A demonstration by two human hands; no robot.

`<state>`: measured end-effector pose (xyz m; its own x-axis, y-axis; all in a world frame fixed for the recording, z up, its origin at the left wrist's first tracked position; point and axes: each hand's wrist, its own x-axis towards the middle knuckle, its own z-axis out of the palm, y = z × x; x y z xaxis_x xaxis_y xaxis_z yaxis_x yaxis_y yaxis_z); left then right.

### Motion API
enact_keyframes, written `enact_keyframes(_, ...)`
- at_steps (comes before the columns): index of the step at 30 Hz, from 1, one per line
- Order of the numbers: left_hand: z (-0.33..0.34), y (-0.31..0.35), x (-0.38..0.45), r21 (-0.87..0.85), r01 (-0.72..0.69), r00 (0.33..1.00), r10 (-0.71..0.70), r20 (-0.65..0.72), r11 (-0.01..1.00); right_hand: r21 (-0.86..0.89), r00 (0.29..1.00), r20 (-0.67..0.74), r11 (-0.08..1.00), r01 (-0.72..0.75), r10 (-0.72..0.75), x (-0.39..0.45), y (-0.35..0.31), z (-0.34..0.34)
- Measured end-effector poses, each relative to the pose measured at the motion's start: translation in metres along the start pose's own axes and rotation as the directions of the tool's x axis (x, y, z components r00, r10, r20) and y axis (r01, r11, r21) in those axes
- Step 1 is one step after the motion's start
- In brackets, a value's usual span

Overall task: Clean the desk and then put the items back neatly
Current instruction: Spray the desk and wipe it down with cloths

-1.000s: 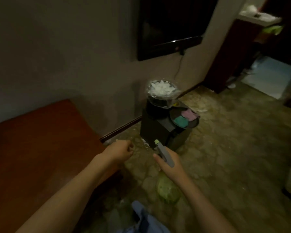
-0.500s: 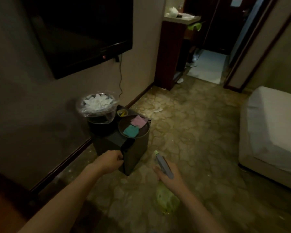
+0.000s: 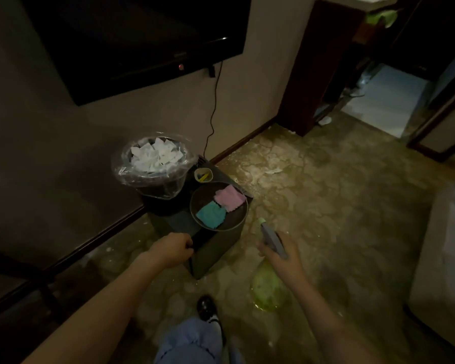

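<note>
Right hand point(image 3: 283, 254) holds spray bottle point(image 3: 268, 287); left hand point(image 3: 172, 249) fisted.

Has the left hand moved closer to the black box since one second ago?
Yes. The left hand now touches the near corner of the black box; earlier it was apart.

two cloths point(image 3: 219, 205), one spray bottle point(image 3: 269, 286), one bin point(image 3: 156, 166), one bowl point(image 3: 203, 175).
</note>
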<state>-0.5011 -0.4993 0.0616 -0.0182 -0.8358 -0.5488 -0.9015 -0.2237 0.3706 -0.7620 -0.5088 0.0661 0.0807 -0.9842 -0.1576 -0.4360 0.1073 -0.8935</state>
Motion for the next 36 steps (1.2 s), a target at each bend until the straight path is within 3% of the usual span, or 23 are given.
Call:
enact_keyframes(4,-0.022,0.002,0.067,-0.061,0.056,0.998,-0.055,0.016,0.997,0.084,0.994,0.039,0.991,-0.105,0.102,0.087,-0.002,0.015)
enact_keyframes(9,-0.060,0.006,0.136,-0.160,0.118,0.993,-0.117,0.014,0.980,0.003,0.982,0.174,0.998,-0.071,0.069,0.183,-0.017,0.043)
enact_keyframes(16,-0.074,0.005,0.178,-0.314,0.307,0.950,-0.309,0.047,0.898,0.012,0.914,0.375,0.985,-0.174,0.157,0.294,-0.012,0.068)
enact_keyframes(19,-0.064,0.001,0.190,-0.404,0.420,0.899,-0.433,0.064,0.813,-0.052,0.822,0.532,0.977,-0.209,0.204,0.334,-0.005,0.092)
enact_keyframes(24,-0.046,0.019,0.200,-0.474,0.590,0.786,-0.600,0.151,0.654,-0.216,0.644,0.736,0.974,-0.068,0.208,0.381,0.008,0.125)
enact_keyframes(30,-0.014,0.036,0.213,-0.565,0.680,0.664,-0.720,0.203,0.467,-0.202,0.530,0.834,0.979,0.032,0.154,0.421,0.006,0.157)
enact_keyframes(34,0.022,0.028,0.218,-0.626,0.671,0.650,-0.722,0.239,0.397,-0.225,0.494,0.858,0.968,0.110,0.143,0.438,0.014,0.179)
enact_keyframes(36,0.031,0.021,0.222,-0.640,0.667,0.642,-0.730,0.236,0.381,-0.240,0.475,0.862,0.967,0.079,0.175,0.444,0.019,0.189)
